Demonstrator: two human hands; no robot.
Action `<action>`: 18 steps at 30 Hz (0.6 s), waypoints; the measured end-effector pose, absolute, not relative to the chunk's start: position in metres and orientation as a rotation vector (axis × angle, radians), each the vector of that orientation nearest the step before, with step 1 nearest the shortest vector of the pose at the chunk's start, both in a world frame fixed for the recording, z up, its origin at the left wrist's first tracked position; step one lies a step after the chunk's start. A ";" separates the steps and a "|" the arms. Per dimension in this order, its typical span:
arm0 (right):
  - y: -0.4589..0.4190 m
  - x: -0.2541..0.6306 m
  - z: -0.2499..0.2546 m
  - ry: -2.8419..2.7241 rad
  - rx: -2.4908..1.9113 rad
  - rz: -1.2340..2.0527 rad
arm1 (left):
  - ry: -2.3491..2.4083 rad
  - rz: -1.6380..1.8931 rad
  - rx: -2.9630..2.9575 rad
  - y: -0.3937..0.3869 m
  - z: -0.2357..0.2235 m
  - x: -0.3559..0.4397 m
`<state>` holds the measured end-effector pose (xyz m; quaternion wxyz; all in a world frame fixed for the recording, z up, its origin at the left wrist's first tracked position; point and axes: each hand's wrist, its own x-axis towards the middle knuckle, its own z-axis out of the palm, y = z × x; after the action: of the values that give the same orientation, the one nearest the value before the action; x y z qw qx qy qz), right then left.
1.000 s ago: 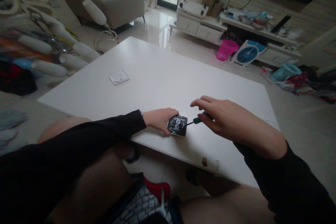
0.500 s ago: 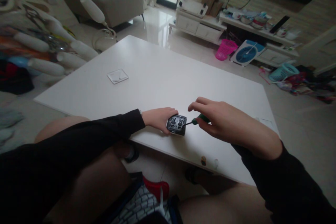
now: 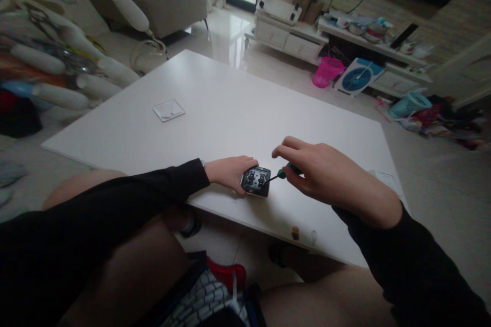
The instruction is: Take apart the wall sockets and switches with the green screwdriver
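My left hand (image 3: 230, 171) is closed round the left side of a small square electrical fitting (image 3: 255, 179), which looks like a wall switch or socket. Its black back with terminals faces up, and it rests near the front edge of the white table. A green-handled screwdriver (image 3: 282, 173) is in the closed fingers of my right hand (image 3: 312, 168). The dark shaft slants down to the left, and its tip is at the right side of the black back. Part of the handle is hidden behind my fingers.
A square plate (image 3: 169, 111) lies on the white table (image 3: 230, 107), left of centre. A small yellow figure (image 3: 295, 233) and a clear piece (image 3: 313, 237) sit by the front edge. Another flat pale item (image 3: 384, 179) lies beyond my right wrist. Beyond the table stands a pink basket (image 3: 327, 72).
The view has shifted slightly. My right hand and the screwdriver handle have tilted a little, with the tip still at the black fitting. My left hand keeps its hold.
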<state>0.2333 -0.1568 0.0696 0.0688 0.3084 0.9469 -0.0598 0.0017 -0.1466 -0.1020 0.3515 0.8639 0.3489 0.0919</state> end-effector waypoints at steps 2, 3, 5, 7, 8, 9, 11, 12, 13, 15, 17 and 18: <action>-0.156 0.235 0.071 2.885 0.856 -0.250 | 0.900 0.247 2.237 -0.147 -0.102 0.001; -0.156 0.235 0.072 2.900 0.832 -0.276 | 0.900 0.247 2.238 -0.147 -0.102 0.001; -0.155 0.235 0.072 2.916 0.828 -0.289 | 0.904 0.245 2.235 -0.146 -0.103 0.001; -0.155 0.234 0.070 2.906 0.882 -0.244 | 0.902 0.247 2.236 -0.146 -0.104 0.001; -0.156 0.233 0.069 2.890 0.920 -0.202 | 0.899 0.250 2.238 -0.146 -0.105 0.002; -0.157 0.233 0.068 2.868 0.956 -0.152 | 0.896 0.253 2.240 -0.146 -0.105 0.002; -0.158 0.232 0.067 2.831 0.990 -0.073 | 0.896 0.249 2.240 -0.146 -0.104 0.002; -0.159 0.231 0.068 2.823 0.985 -0.061 | 0.900 0.246 2.239 -0.146 -0.104 0.002; -0.160 0.231 0.068 2.825 0.968 -0.068 | 0.906 0.244 2.239 -0.146 -0.103 0.002; -0.160 0.232 0.071 2.850 0.916 -0.125 | 0.908 0.246 2.241 -0.146 -0.102 0.002; -0.159 0.233 0.073 2.882 0.866 -0.177 | 0.903 0.249 2.247 -0.146 -0.102 0.002; -0.158 0.233 0.073 2.896 0.848 -0.191 | 0.900 0.248 2.248 -0.146 -0.102 0.002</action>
<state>0.2333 -0.1584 0.0728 0.0587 0.2800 0.9561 -0.0632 0.0025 -0.1461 -0.1023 0.3463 0.8663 0.3470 0.0958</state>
